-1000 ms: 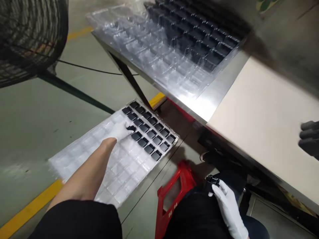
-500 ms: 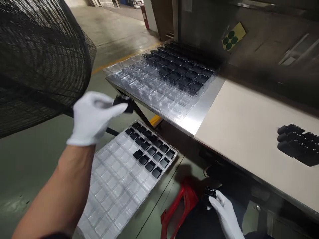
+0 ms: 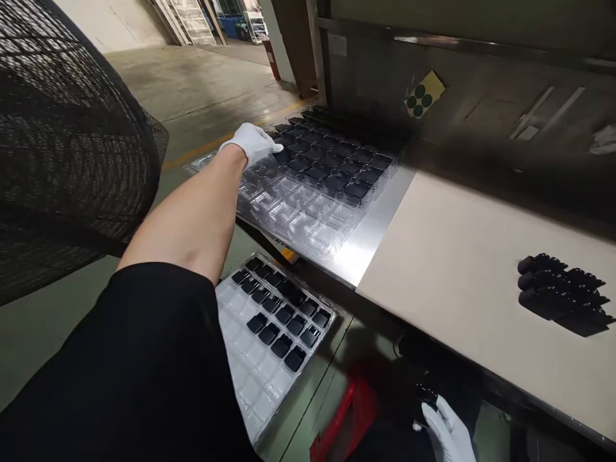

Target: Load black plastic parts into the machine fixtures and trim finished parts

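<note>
My left hand (image 3: 253,142), in a white glove, reaches to the far left of the clear plastic tray (image 3: 308,221) on the metal table. Its fingers are closed at the edge of a flat black part (image 3: 283,155) in the tray's black rows; the fingertips partly hide the grip. Low in the view, my gloved right hand (image 3: 445,427) stays near my lap, pinching another small black part (image 3: 426,396) with a toothed upper edge. Below the table, a second tray (image 3: 260,394) has several black parts (image 3: 282,346) in its pockets.
A stack of black parts (image 3: 561,292) lies on the beige tabletop (image 3: 443,256). A black mesh-covered object (image 3: 72,141) bulges in from the left. Under the table edge stands a red stool (image 3: 349,417). A metal panel (image 3: 471,96) rises behind the table.
My left hand has moved from above the lower tray, up and forward, carrying a black part to the table tray. My right hand still holds its part. The view has shifted slightly.
</note>
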`<move>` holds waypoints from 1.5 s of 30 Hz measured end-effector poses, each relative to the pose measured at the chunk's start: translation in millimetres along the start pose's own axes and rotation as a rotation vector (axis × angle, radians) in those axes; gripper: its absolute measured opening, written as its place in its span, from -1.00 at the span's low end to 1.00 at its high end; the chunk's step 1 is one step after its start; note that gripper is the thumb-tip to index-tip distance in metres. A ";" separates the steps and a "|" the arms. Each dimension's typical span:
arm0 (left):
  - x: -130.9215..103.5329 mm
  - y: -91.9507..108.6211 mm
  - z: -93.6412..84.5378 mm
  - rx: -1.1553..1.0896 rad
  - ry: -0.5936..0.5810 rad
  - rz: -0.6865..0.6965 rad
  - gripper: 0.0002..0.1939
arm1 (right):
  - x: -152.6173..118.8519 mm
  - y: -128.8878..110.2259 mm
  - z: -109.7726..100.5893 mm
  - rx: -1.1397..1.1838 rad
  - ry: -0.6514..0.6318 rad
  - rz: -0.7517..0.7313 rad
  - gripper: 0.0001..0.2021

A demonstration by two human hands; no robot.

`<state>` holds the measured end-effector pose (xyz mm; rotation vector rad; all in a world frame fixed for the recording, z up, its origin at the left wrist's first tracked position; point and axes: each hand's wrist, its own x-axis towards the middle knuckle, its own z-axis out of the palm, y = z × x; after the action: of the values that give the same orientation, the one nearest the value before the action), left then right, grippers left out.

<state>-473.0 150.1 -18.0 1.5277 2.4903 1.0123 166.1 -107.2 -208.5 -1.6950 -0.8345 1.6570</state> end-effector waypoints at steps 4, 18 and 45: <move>-4.5 17.3 1.0 0.110 -0.004 -0.218 -0.38 | -1.2 -5.3 5.0 0.034 -0.111 0.049 -0.49; -495.8 149.2 125.8 -1.184 -0.527 -0.692 -0.48 | -6.7 -39.5 84.3 0.179 -0.373 0.104 -0.66; -422.7 -235.6 108.2 -0.073 -0.191 -0.740 -0.75 | 2.6 25.8 -96.1 -0.196 0.056 0.147 -0.38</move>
<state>-401.3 -208.8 -352.7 0.5409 2.5015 0.7606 262.6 -120.9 -228.4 -1.9698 -0.8887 1.6601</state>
